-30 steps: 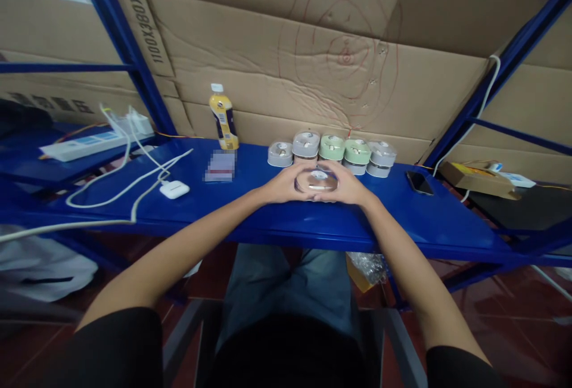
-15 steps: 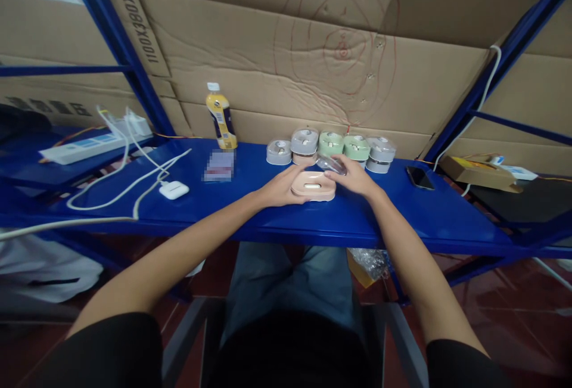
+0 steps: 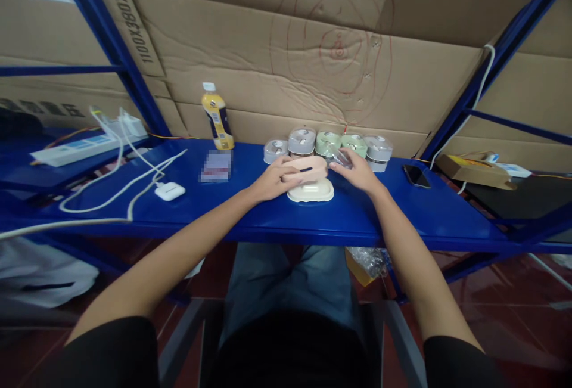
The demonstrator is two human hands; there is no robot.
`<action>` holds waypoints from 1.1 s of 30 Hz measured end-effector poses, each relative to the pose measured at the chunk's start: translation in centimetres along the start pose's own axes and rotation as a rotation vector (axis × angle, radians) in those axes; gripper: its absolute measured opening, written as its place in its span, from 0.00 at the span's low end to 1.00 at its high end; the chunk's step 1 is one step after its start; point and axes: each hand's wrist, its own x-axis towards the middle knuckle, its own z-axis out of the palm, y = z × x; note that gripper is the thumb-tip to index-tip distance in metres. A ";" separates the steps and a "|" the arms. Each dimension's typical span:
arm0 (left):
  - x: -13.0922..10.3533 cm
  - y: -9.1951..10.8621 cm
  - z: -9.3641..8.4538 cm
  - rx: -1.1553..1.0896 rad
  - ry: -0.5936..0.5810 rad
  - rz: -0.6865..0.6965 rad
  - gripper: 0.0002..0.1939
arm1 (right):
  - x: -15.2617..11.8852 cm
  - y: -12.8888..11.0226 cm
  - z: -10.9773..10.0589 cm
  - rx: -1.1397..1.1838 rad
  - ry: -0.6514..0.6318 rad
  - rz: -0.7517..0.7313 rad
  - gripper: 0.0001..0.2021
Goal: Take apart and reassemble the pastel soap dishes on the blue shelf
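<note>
My left hand [image 3: 272, 182] grips the left end of a pink oval box shell [image 3: 318, 167] with a dark slot in its front. The shell is tilted, above a cream oval base [image 3: 310, 191] with a raised centre that lies on the blue table. To the right, my right hand [image 3: 360, 174] has its fingers closed on a clear plastic lid [image 3: 341, 158], apart from the shell. Behind both hands stand several small lidded boxes: grey ones [image 3: 302, 141], [image 3: 379, 148] and green ones [image 3: 329, 142], some of them stacked.
On the blue table [image 3: 250, 221] stand a yellow drink bottle [image 3: 217, 117] and a blurred packet [image 3: 215, 165]. A white earphone case [image 3: 170, 191] lies by white cables at left. At right are a phone [image 3: 416, 176] and an open cardboard box [image 3: 476, 171]. Cardboard [image 3: 214, 36] walls the back.
My left hand has raised and tilted the pink shell off its cream base, which now shows. My right hand, with the clear lid, has moved slightly right, away from the shell.
</note>
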 end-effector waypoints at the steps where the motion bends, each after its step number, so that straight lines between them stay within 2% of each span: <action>1: 0.1 -0.5 -0.3 0.019 0.026 -0.048 0.22 | 0.0 0.1 -0.1 -0.004 0.015 0.008 0.39; 4: 0.2 -2.1 -1.1 0.076 0.079 -0.173 0.23 | 0.1 1.0 -0.3 -0.013 0.041 0.019 0.35; 7: 0.2 -3.0 -1.5 0.099 0.104 -0.247 0.22 | 0.2 2.2 -0.2 -0.028 -0.010 0.010 0.31; 9: 0.1 -3.0 -1.4 0.090 0.104 -0.241 0.21 | 0.3 3.0 -0.1 -0.038 -0.058 0.002 0.30; 12: -0.1 -2.0 -1.0 0.042 0.095 -0.132 0.22 | 0.4 3.3 0.0 -0.070 -0.064 0.040 0.33; 15: -0.2 -0.3 0.0 -0.029 0.058 0.005 0.28 | 0.3 2.3 -0.2 -0.093 0.006 0.088 0.39; 17: -0.3 0.8 0.8 -0.061 0.007 0.051 0.33 | 0.1 1.2 -0.3 -0.054 0.017 0.038 0.41; 20: -0.3 1.6 1.8 -0.078 -0.064 0.058 0.38 | -0.2 -0.5 0.0 0.017 -0.081 -0.110 0.42; 23: -0.3 1.5 2.4 -0.097 -0.057 0.015 0.42 | -0.5 -1.7 0.7 0.053 -0.207 -0.217 0.43; 28: -0.2 1.4 2.7 -0.221 0.008 0.048 0.59 | -0.5 -2.5 1.5 0.100 -0.285 -0.282 0.44; 33: -0.2 1.7 3.0 -0.188 -0.044 0.007 0.66 | -0.5 -2.5 1.9 0.036 -0.357 -0.298 0.41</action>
